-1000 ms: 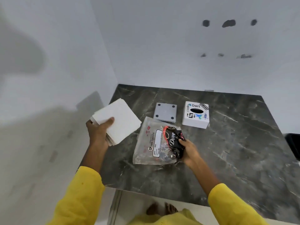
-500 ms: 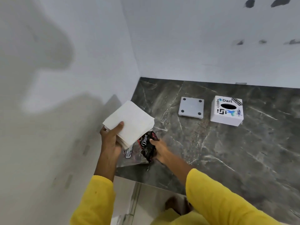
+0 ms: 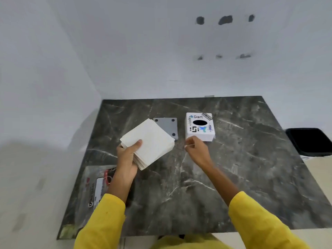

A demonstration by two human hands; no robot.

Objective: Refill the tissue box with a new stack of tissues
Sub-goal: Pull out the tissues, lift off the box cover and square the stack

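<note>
My left hand (image 3: pixel 128 159) grips a thick stack of white tissues (image 3: pixel 150 141) above the dark marble table, thumb on top. The white tissue box (image 3: pixel 199 127), with stickers and a black oval slot on top, stands upright at mid-table. Its grey square base plate (image 3: pixel 168 125) lies flat just left of it, partly hidden by the stack. My right hand (image 3: pixel 196 150) hovers just in front of the box's near edge, fingers curled and pinched, holding nothing I can make out.
A clear plastic wrapper (image 3: pixel 97 184) with labels lies at the near left corner of the marble table (image 3: pixel 242 168). White walls close the left and back sides. A black object (image 3: pixel 309 141) sits beyond the table's right edge.
My right hand let go of the plastic wrapper at the near left and moved up to the tissue box. My left hand carried the tissue stack toward mid-table.
</note>
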